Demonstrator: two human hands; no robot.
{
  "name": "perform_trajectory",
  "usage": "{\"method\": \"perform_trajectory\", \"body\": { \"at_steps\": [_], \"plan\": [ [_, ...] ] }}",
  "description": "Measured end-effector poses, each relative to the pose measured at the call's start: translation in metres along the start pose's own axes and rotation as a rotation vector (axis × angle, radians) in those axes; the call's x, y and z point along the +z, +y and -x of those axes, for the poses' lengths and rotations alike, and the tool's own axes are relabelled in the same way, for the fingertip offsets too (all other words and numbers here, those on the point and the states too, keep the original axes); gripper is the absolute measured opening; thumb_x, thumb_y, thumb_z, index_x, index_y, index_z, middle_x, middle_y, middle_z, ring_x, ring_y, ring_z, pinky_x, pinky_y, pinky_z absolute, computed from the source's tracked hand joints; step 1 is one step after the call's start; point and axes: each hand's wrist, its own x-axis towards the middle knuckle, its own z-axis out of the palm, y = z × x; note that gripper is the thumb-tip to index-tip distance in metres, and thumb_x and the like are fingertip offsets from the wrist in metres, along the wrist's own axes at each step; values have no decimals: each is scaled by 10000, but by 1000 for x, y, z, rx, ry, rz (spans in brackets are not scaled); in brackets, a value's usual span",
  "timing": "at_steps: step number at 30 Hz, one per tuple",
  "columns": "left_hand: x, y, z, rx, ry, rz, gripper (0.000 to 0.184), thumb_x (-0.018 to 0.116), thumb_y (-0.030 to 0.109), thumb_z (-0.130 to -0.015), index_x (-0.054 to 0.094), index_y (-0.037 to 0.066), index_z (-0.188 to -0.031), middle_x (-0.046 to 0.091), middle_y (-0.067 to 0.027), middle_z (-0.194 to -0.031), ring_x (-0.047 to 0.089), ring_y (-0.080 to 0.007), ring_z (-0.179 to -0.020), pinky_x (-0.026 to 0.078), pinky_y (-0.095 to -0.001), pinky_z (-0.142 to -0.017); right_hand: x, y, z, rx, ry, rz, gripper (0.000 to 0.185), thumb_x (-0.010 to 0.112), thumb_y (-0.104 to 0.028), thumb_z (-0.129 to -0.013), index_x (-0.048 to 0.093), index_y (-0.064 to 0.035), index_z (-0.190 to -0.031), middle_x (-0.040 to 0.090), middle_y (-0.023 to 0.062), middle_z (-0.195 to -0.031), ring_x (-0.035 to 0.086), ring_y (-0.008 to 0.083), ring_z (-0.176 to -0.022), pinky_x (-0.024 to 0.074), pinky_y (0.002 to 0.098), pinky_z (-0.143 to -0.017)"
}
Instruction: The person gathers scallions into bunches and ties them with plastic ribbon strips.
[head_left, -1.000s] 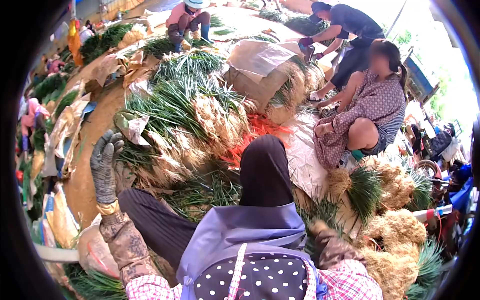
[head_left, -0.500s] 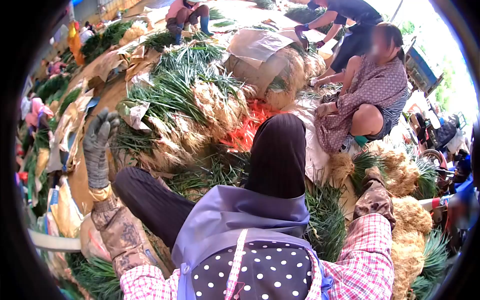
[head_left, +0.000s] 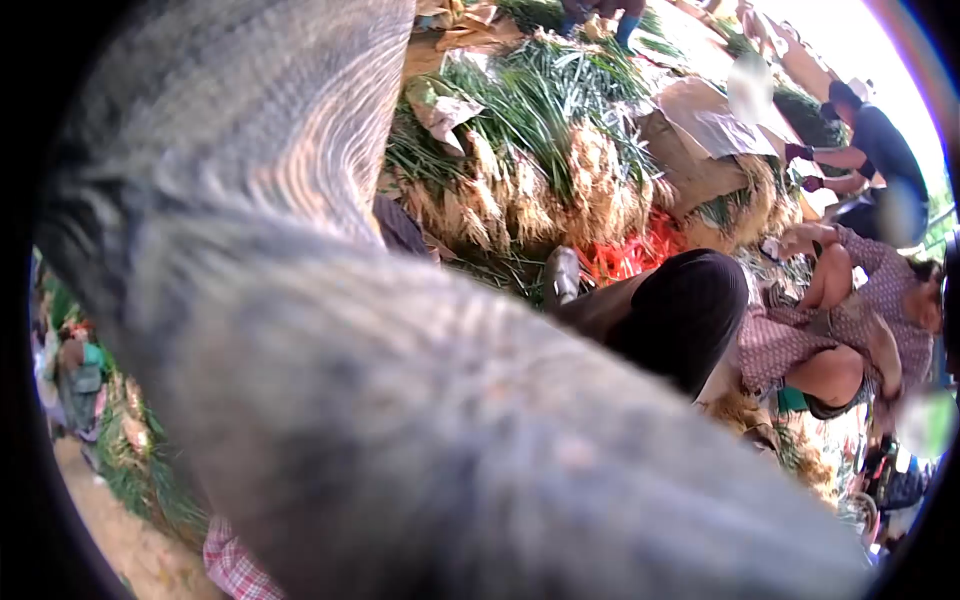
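We see a grey-gloved hand [head_left: 350, 340] (apparently the left, strongly blurred) filling much of the foreground; we cannot tell whether it is open or closed. The right hand we cannot make out, nor its state. Beyond, we find green-leaved bundles [head_left: 545, 115] lying with pale roots [head_left: 603, 190] toward us, red strips [head_left: 635, 250] beside them. We note a bent, dark-trousered knee [head_left: 690, 310] and, farther right, a crouching person [head_left: 885, 275] in patterned clothing.
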Motion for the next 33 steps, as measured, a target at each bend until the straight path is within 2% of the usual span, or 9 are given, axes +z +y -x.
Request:
{"method": "perform_trajectory", "body": {
  "at_steps": [6, 10, 15, 19, 23, 27, 29, 30, 33],
  "plan": [
    [-1, 4, 13, -7, -82, -3, 622, 642, 259, -875, 375, -27, -1358, 458, -179, -1348, 473, -255, -1228, 335, -380, -1068, 54, -89, -9, -131, -250, 51, 463, 629, -312, -785, 594, -16, -1139, 648, 166, -1064, 594, 297, -1051, 459, 387, -909],
    [-2, 0, 23, -25, -99, 4, 623, 644, 261, -874, 376, -28, -1357, 456, -179, -1350, 468, -257, -1232, 333, -380, -1070, 61, -165, -29, -435, -173, 130, 454, 621, -316, -799, 597, -24, -1146, 641, 172, -1093, 595, 299, -1058, 452, 373, -921],
    [-3, -16, 34, -113, -78, 38, 624, 645, 263, -872, 377, -28, -1355, 453, -179, -1352, 463, -260, -1238, 330, -381, -1072, 137, -197, -103, -565, -190, 5, 439, 609, -335, -810, 609, -45, -1139, 644, 201, -1069, 606, 308, -1035, 463, 380, -890],
    [-3, -47, 41, -247, 5, 106, 625, 646, 265, -871, 378, -28, -1354, 450, -179, -1354, 459, -262, -1242, 328, -382, -1073, 112, -275, -22, -651, -344, -27, 402, 600, -339, -814, 635, -44, -1085, 653, 208, -1014, 620, 319, -986, 476, 411, -852],
    [25, -77, 60, -716, 78, 309, 600, 648, 220, -870, 384, -30, -1348, 464, -175, -1341, 467, -261, -1235, 332, -370, -1073, 136, -301, -8, -759, -326, 134, 324, 602, -316, -798, 642, -55, -988, 647, 209, -945, 608, 353, -909, 475, 469, -798],
    [89, -108, 116, -1349, 250, 575, 544, 653, 5, -827, 420, -30, -1317, 547, -132, -1247, 548, -184, -1120, 402, -281, -1012, 186, -299, -31, -611, -540, 31, 430, 596, -340, -790, 638, -38, -1093, 661, 210, -985, 643, 299, -936, 497, 378, -816],
    [126, -115, 142, -1480, 181, 570, 518, 645, -17, -827, 443, -22, -1305, 571, -110, -1196, 552, -174, -1107, 434, -273, -974, 196, -304, -26, -555, -483, -64, 360, 589, -286, -815, 646, -45, -1075, 674, 190, -944, 652, 289, -919, 500, 372, -805],
    [142, -117, 150, -1540, 159, 592, 509, 641, -22, -830, 448, -21, -1302, 578, -103, -1176, 558, -170, -1094, 449, -270, -955, 250, -289, -55, -535, -414, -114, 307, 587, -256, -824, 658, -52, -1043, 676, 185, -908, 659, 294, -877, 503, 369, -779],
    [196, -119, 210, -1738, 20, 642, 427, 643, 15, -842, 500, -9, -1244, 608, -106, -1128, 584, -175, -1066, 475, -277, -939, 308, -297, -58, -406, -253, -207, 267, 628, -258, -810, 674, -77, -1001, 671, 182, -834, 656, 308, -817, 506, 374, -736]
  ]
}}
